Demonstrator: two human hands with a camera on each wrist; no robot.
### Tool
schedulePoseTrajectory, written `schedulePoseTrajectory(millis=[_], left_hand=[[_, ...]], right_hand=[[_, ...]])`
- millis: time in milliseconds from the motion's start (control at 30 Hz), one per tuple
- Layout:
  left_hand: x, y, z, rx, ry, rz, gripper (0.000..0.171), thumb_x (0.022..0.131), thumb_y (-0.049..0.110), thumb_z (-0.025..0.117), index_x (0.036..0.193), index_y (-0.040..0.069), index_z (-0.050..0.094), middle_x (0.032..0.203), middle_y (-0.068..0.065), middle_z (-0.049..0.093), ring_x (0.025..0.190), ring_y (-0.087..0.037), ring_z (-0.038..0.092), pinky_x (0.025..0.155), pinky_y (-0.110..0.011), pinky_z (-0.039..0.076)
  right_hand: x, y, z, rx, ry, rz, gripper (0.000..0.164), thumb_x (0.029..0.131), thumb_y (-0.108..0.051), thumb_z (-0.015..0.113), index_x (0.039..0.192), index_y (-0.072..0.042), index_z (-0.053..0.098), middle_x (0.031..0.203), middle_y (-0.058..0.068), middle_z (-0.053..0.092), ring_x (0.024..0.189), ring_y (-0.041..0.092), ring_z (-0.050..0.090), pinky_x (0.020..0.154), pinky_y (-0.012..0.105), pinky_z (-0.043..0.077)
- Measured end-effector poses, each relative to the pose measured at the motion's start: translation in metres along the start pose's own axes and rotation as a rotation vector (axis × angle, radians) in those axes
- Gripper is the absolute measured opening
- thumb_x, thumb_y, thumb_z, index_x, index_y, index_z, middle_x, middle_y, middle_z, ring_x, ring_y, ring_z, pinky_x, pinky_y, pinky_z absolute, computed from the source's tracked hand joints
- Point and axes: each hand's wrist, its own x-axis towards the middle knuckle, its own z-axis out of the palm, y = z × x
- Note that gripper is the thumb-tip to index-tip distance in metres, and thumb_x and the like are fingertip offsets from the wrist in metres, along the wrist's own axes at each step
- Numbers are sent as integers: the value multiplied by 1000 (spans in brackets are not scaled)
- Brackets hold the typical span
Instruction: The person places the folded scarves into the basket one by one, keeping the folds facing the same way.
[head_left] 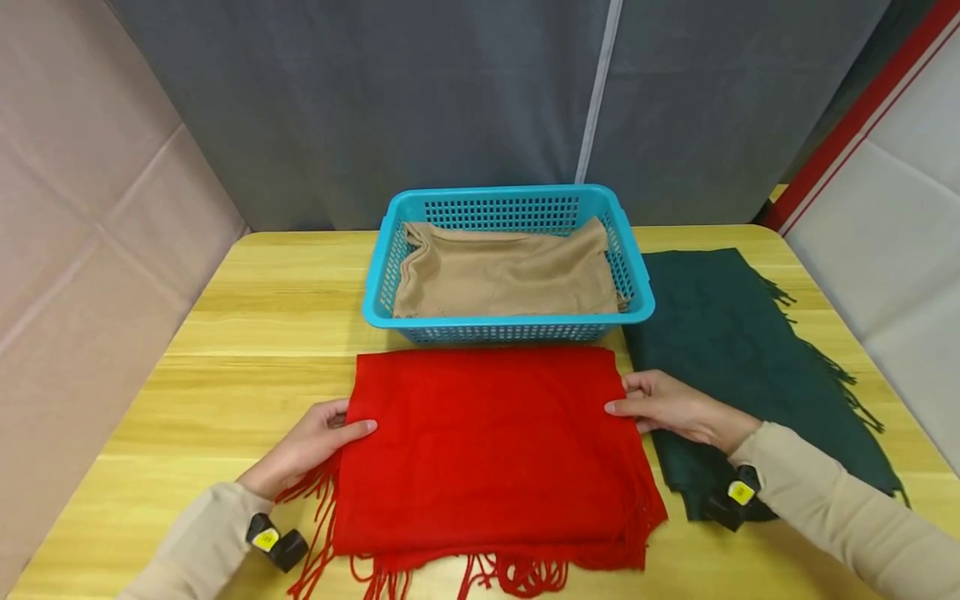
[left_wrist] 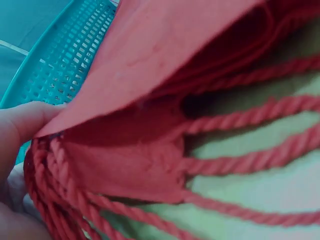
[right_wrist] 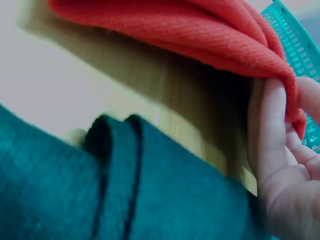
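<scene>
A folded red scarf with twisted fringe lies in front of the basket, its layers showing in both wrist views. My left hand pinches its left edge, thumb on top and fingers underneath. On the opposite edge my right hand grips the scarf the same way; in the right wrist view its fingers reach under the lifted red cloth. Behind the scarf stands a blue plastic basket with a folded beige cloth inside.
A dark green fringed scarf lies folded on the right of the wooden table, close beside my right hand. A grey curtain hangs behind the table. Pale cloth panels flank both sides.
</scene>
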Motion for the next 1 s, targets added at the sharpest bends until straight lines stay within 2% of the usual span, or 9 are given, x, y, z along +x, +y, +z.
schedulePoseTrajectory(millis=[267, 367, 467, 567, 700, 867, 933, 1000], left_hand=[[-3, 3, 2, -8, 42, -5, 43, 84, 19, 61, 116, -7, 49, 101, -14, 60, 82, -16, 58, 73, -27, 47], [-2, 2, 3, -33, 40, -1, 44, 84, 17, 61, 118, -7, 48, 101, -15, 60, 81, -17, 59, 72, -28, 49], [-2, 2, 4, -53, 34, 6, 44, 84, 16, 61, 118, -7, 46, 100, -15, 60, 79, -18, 60, 70, -29, 50], [-3, 3, 3, -49, 32, 15, 45, 84, 17, 60, 120, -6, 45, 101, -15, 60, 80, -18, 60, 71, -28, 49], [-3, 4, 4, -81, 30, 16, 46, 84, 18, 60, 121, -5, 44, 100, -15, 60, 79, -20, 61, 71, -30, 50], [-5, 5, 5, -133, 34, 9, 44, 85, 18, 60, 120, -3, 44, 96, -12, 61, 77, -23, 62, 69, -34, 51], [-6, 6, 5, -139, 29, 14, 44, 85, 18, 59, 121, -3, 43, 95, -11, 61, 77, -23, 62, 68, -34, 51], [-7, 6, 6, -155, 22, 13, 43, 86, 18, 58, 121, -2, 43, 95, -12, 61, 77, -24, 62, 68, -35, 52]], right_hand=[[-3, -1, 1, -39, 27, -43, 20, 84, -18, 61, 80, -5, 46, 58, -3, 37, 58, 13, 47, 56, 28, 42], [-3, -2, 2, -13, 18, -47, 18, 85, -17, 60, 89, -3, 50, 62, -3, 47, 64, 15, 51, 61, 29, 45], [-4, -3, 4, 17, 6, -59, 26, 86, -16, 58, 103, 1, 50, 76, -1, 61, 73, 17, 57, 67, 31, 48], [-4, -3, 7, 25, 20, -72, 31, 86, -16, 58, 108, 2, 48, 88, 3, 65, 76, 19, 58, 69, 32, 49], [-5, -3, 10, 18, 68, -88, 28, 85, -17, 59, 103, 1, 47, 84, 4, 63, 73, 19, 57, 65, 30, 48], [-6, -3, 13, 22, 126, -106, 22, 84, -16, 60, 93, 0, 47, 65, 0, 52, 61, 15, 49, 56, 25, 42], [-7, -3, 14, 36, 130, -111, 22, 84, -16, 60, 93, 0, 47, 64, -1, 51, 60, 14, 48, 55, 24, 41], [-8, -3, 15, 60, 127, -115, 23, 84, -15, 60, 96, 1, 47, 68, 0, 56, 63, 15, 52, 58, 24, 44]])
